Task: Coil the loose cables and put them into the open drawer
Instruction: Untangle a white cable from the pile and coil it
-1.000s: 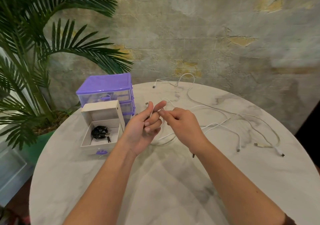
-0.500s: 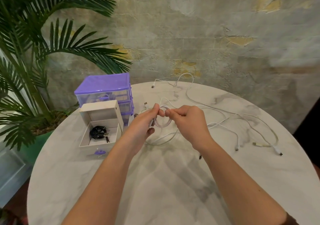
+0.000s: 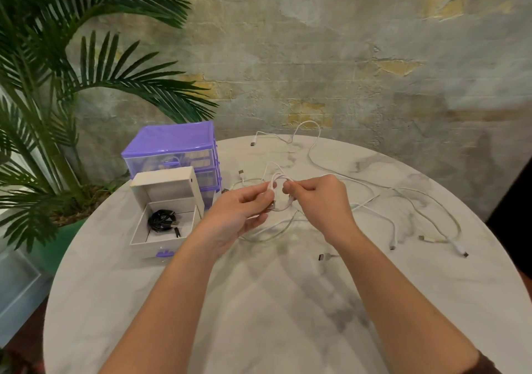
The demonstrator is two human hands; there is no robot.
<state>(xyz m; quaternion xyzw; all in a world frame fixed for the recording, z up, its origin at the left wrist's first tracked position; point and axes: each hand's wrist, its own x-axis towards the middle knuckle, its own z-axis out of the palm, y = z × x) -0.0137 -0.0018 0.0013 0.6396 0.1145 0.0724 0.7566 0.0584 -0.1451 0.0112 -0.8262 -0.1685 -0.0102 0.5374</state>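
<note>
**Hands wind a white cable above a marble table**

We see the left hand (image 3: 244, 212) and right hand (image 3: 319, 203) both pinched on a small white cable coil (image 3: 280, 192) held just above the round table (image 3: 273, 301). More loose white cables (image 3: 403, 203) trail to the right. The open drawer (image 3: 165, 227), at left by the purple organizer (image 3: 172, 146), holds a coiled black cable (image 3: 161, 220).

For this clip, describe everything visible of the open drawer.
The open drawer is a shallow off-white tray, plastic by its look, with a purple handle on its front. It is pulled right out of the purple organiser and rests on the marble table before a white box. Inside lies one coiled black cable, its plugs showing. Neither hand touches it.
</note>
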